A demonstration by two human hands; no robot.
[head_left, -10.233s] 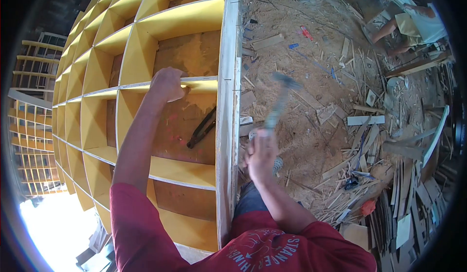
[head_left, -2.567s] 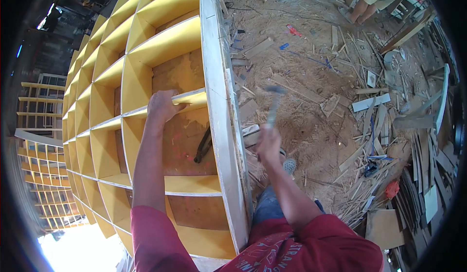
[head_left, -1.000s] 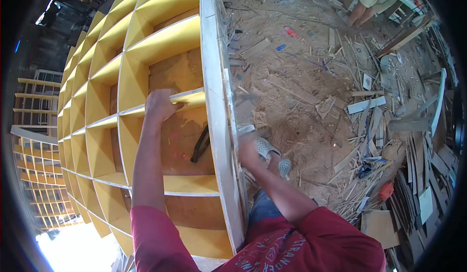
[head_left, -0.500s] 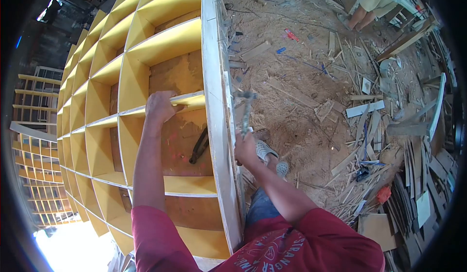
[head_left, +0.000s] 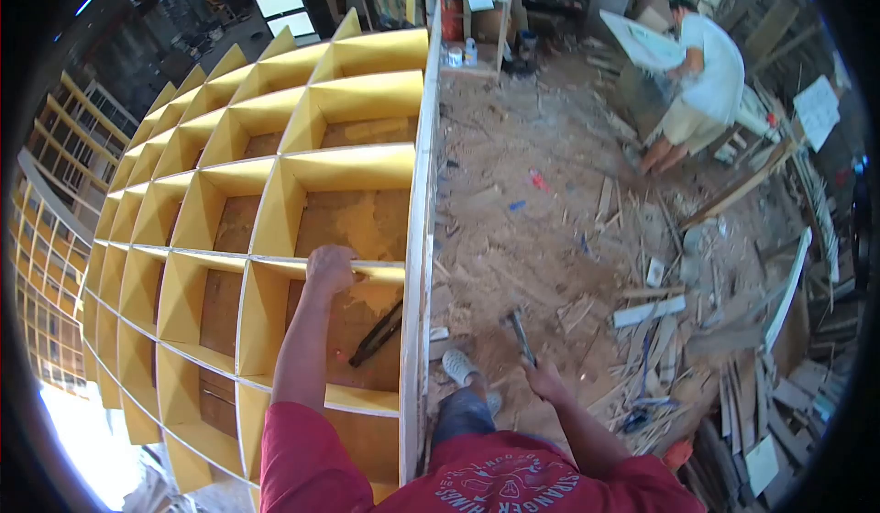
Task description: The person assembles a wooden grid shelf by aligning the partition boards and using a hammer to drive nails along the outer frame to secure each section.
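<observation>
My left hand [head_left: 330, 270] is closed over the top edge of a yellow plywood divider [head_left: 380, 275] in a large curved grid frame [head_left: 261, 169]. In my right hand [head_left: 547, 382] is a hammer [head_left: 521, 334], held by its handle with the head up, out over the floor to the right of the frame. A long white-edged side board [head_left: 419, 220] runs along the frame between my hands. Below my left hand, a dark narrow object [head_left: 376, 334] lies in a compartment; its kind is unclear.
Scrap wood strips [head_left: 649, 311] and sawdust cover the floor on the right. Another person [head_left: 706, 73] bends over a pale panel [head_left: 642, 41] at the far right. A shelf [head_left: 469, 18] with containers stands behind the frame. More gridwork [head_left: 46, 265] is at the left.
My right hand has moved the hammer right, away from the side board. My left hand stays on the divider. The view has tilted up, bringing more of the other person into sight.
</observation>
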